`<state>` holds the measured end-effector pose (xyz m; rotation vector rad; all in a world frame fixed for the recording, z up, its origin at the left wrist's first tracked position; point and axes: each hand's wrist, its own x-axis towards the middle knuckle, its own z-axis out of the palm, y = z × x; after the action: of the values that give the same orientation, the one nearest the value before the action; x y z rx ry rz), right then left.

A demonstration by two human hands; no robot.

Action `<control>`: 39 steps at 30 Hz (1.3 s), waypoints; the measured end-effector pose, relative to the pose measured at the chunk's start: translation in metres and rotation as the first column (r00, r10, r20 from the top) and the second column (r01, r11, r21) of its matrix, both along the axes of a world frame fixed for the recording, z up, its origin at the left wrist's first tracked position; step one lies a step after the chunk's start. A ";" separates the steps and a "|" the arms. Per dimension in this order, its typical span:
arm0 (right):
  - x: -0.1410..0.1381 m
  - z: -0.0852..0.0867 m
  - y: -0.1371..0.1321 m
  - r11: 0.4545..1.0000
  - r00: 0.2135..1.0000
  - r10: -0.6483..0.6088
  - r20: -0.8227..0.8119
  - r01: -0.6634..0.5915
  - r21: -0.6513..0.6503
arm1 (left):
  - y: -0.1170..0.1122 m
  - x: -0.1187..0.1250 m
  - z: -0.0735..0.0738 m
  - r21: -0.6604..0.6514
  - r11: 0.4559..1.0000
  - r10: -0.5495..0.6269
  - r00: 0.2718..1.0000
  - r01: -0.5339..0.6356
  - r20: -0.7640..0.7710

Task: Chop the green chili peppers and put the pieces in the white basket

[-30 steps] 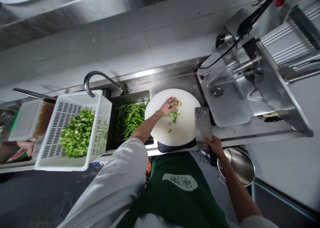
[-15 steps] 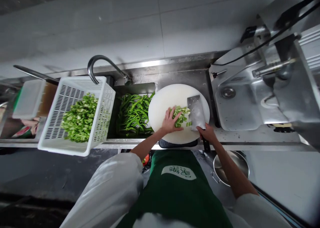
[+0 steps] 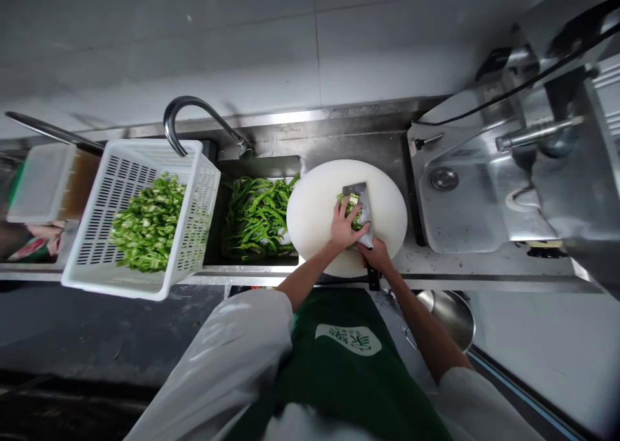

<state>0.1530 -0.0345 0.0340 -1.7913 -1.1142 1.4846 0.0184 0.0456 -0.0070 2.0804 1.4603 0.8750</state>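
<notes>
On the round white cutting board [image 3: 314, 195], a small heap of chopped green peppers [image 3: 356, 221] lies against and partly on the flat blade of a cleaver [image 3: 364, 202]. My right hand [image 3: 378, 255] is closed around the cleaver's dark handle, near the board's front edge. Spread over the pepper pieces, my left hand [image 3: 345, 229] presses them toward the blade with its fingers apart. Some pieces are hidden under those fingers. Whole long green peppers [image 3: 264, 212] lie in the sink basin left of the board.
A white perforated basket [image 3: 87, 254] at the left holds many cut pepper pieces [image 3: 150, 225]. A curved faucet [image 3: 194, 102] arches over the basket's corner. To the right is a steel sink [image 3: 469, 215]; a metal pot [image 3: 450, 318] sits lower down, partly behind my right forearm.
The cleaver has moved left across the board, its blade now at the chopped peppers. My left hand has shifted right and gathered the pieces against the blade. The camera view has shifted slightly.
</notes>
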 end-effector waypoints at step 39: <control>-0.573 0.172 0.125 0.501 0.605 0.645 0.467 -0.796 0.340 | -0.016 -0.634 0.131 0.047 0.416 0.884 0.416 -0.908 0.212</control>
<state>-0.4195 0.0906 0.2060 -1.1626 -2.4003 1.1193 -0.6154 0.0292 0.1237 1.0728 2.5270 1.5221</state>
